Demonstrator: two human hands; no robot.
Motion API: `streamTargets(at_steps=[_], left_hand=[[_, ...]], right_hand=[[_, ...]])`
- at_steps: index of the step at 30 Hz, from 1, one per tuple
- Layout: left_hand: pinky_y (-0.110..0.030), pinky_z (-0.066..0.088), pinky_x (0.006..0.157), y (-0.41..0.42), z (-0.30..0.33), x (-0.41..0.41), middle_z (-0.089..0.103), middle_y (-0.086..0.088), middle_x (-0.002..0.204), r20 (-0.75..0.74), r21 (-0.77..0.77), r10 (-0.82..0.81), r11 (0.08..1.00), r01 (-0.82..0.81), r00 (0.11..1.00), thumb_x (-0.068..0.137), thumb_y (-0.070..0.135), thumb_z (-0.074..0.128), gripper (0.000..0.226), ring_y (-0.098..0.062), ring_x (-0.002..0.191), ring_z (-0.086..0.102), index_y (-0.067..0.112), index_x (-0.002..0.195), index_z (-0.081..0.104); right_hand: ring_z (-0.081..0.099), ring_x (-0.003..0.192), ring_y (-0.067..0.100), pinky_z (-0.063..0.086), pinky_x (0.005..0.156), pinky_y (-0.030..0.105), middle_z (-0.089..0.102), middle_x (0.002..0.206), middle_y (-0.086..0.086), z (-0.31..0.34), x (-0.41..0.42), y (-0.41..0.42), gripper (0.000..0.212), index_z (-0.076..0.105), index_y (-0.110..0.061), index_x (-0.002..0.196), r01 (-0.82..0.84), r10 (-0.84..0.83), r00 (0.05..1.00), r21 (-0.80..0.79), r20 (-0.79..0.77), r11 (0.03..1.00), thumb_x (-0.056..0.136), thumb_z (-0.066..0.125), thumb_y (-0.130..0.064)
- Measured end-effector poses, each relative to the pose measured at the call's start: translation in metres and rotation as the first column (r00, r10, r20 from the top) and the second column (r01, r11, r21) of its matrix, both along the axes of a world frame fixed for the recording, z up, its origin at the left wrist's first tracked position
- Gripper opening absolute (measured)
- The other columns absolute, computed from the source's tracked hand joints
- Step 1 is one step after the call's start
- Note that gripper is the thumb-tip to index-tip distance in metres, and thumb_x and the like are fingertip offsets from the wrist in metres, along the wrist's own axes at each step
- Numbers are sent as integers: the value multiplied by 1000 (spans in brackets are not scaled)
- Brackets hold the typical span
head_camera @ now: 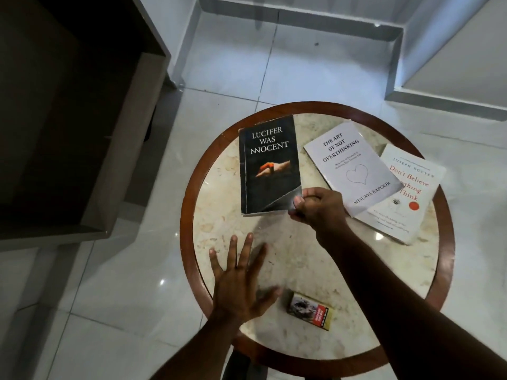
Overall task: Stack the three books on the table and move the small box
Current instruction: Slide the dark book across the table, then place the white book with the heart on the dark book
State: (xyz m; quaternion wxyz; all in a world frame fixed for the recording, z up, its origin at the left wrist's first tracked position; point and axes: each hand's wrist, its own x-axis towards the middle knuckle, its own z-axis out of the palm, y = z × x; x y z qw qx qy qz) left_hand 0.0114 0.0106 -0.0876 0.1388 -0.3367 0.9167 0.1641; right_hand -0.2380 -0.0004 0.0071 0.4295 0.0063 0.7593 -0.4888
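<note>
A black book [267,164] titled "Lucifer Was Innocent" lies at the left of the round marble table [315,256]. My right hand [319,207] pinches its near right corner, which is bent up. To the right a white book [352,167] with a heart on its cover rests partly on another white book [408,193] with red lettering. My left hand [241,278] hovers over the table's near left side, fingers spread, holding nothing. A small box [310,311] lies flat near the front edge, just right of my left thumb.
The table has a brown wooden rim [189,201] and stands on a glossy white tiled floor [123,283]. A dark wooden cabinet [68,119] stands close on the left. White skirting and wall panels [439,78] run along the back and right.
</note>
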Motion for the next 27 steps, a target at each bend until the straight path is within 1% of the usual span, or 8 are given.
streamTargets(at_steps=[3,5,9,12,14,17,22,27], left_hand=[[-73,-5,120,3,-2,-3,-2,-1,177,-15,-16,-3,1000,2,1000,81,93,33,103,-33,162,-11,39,165,12],[-75,-2,120,4,-2,-3,-1,-2,177,-22,-27,-5,1000,5,1000,81,93,33,102,-34,162,-9,38,165,12],[-78,-1,120,5,-3,-2,3,-5,177,-30,-55,-10,998,8,1000,82,92,30,102,-38,162,-1,35,165,14],[-79,2,119,4,-5,-1,5,-7,177,-15,-62,-16,998,15,1000,81,93,30,103,-41,161,3,35,165,16],[-79,2,119,4,-6,0,6,-7,177,-12,-63,-15,998,14,1000,80,94,32,105,-41,161,4,35,165,16],[-78,0,120,3,-4,-1,6,-5,177,-27,-64,-2,998,1,1000,78,94,36,106,-40,161,5,36,165,18],[-77,1,121,5,0,-1,1,-4,177,-34,-73,2,997,-5,999,79,94,33,105,-38,162,3,35,165,17],[-75,-2,121,4,3,-1,-2,-4,177,-28,-71,2,997,-4,1000,81,91,31,103,-39,162,1,34,166,14]], right_hand=[[65,50,24,63,60,46,62,69,19,-5,-4,1,20,63,-3,68,-16,18,999,83,-27,996,77,80,-4],[67,54,29,61,58,46,67,67,15,-4,-20,10,30,67,-3,69,-81,136,964,234,-230,969,70,88,-24],[65,97,34,51,82,39,73,99,14,5,-89,24,25,70,-16,97,-9,349,726,499,-592,866,77,77,-28],[58,110,40,50,89,48,63,118,18,1,-133,34,57,53,-12,123,-129,581,641,675,-501,726,74,81,-22],[57,111,41,48,85,48,60,120,19,-3,-141,36,67,49,-11,124,-179,642,617,713,-455,678,69,86,-25],[59,107,41,46,77,42,62,115,19,-4,-146,34,63,55,-8,116,-181,635,631,712,-445,678,65,90,-21],[64,86,32,51,74,35,70,92,12,10,-165,40,28,73,-8,88,-138,506,749,645,-428,751,63,78,4],[63,64,29,58,67,42,68,82,19,39,-167,39,21,70,3,88,-114,245,921,390,-304,914,69,79,6]])
